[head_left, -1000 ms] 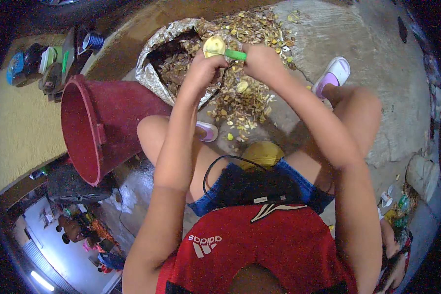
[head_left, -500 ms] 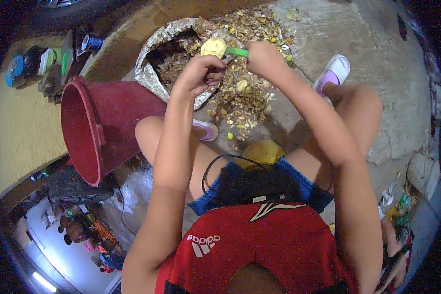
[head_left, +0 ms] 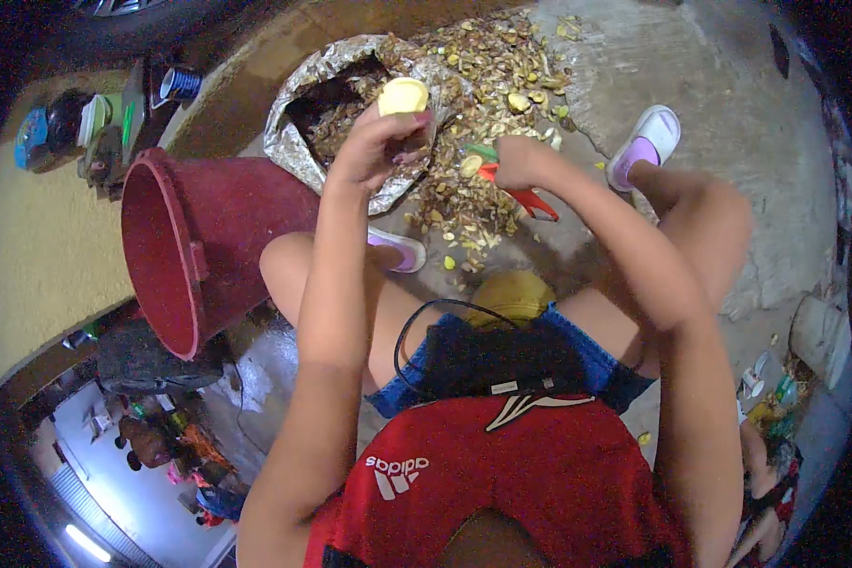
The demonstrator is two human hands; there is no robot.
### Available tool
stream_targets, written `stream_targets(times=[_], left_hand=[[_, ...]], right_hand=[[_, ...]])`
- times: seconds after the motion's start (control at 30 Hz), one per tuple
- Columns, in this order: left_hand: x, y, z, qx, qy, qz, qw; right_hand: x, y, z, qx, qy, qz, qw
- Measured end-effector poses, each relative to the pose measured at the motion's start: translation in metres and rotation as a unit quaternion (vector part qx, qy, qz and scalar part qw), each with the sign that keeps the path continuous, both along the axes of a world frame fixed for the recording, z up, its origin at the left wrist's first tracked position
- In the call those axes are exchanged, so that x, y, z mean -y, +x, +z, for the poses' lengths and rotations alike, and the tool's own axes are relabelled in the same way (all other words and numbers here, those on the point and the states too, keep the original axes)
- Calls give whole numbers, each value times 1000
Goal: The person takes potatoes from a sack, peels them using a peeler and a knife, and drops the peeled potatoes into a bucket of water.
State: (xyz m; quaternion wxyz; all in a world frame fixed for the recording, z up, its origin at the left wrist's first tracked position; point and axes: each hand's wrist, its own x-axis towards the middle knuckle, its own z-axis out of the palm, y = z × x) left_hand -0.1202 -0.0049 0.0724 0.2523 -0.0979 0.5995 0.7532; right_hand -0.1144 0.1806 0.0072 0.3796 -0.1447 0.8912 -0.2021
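Head: right hand (head_left: 523, 163), grasping green-red tool (head_left: 484, 150), now drawn away from left hand (head_left: 369, 150), grasping pale piece (head_left: 404, 97)

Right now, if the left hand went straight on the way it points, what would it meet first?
Probably the far rim of the silvery sack, though how high the left hand hovers is unclear.

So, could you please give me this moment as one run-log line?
left hand: holding pale yellow piece | right hand: gripping green-and-red tool | nearby: silver sack, scattered scraps, red tub
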Motion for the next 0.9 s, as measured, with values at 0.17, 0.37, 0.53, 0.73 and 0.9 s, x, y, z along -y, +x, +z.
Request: stream_targets(times=[0.17,0.37,0.53,0.73,0.9], left_hand=[[12,-6,-13,57,115,30,991],[0,-5,-10,-50,7,83,995],[0,-8,-12,-96,50,15,994],[-5,-9,-15,-84,-76,81,990],[-9,-12,-21,-40,28,74,996]], right_hand=[[-7,-2,13,-19,4,-2,1000],[-21,-2,30,-63,-24,-44,997],[-30,-10,35,-105,20,-35,994],[-36,-15,39,-133,34,-38,990],[-39,-15,35,-151,37,-38,987]])
